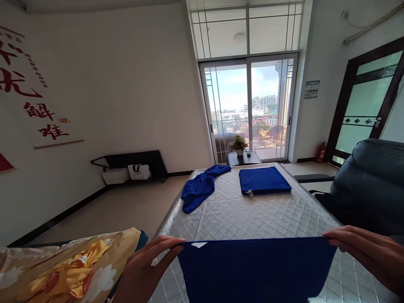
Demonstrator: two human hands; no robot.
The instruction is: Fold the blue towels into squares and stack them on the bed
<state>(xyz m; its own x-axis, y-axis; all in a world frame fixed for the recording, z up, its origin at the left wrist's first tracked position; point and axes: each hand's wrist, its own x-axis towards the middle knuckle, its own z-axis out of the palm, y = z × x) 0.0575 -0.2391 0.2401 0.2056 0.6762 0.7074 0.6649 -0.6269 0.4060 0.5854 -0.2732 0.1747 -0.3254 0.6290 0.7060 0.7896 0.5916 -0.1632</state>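
A piece of folded blue cloth [259,269] hangs stretched between my two hands above the near part of the table. My left hand [151,261] pinches its upper left corner, close to a small white tag. At the upper right corner, my right hand [362,246] grips the cloth between thumb and fingers. Farther off, a neat stack of folded blue cloth [265,179] lies on the right side of the table, with a white label at its front edge. To its left is a crumpled blue cloth [202,189].
A silvery quilted cover [233,214] spreads over the table. At left stands a surface with a floral cloth [104,269] and a yellow fabric item [72,271]. A black armchair [372,185] is at the right. Beyond the table, a potted plant [239,145] stands before glass doors.
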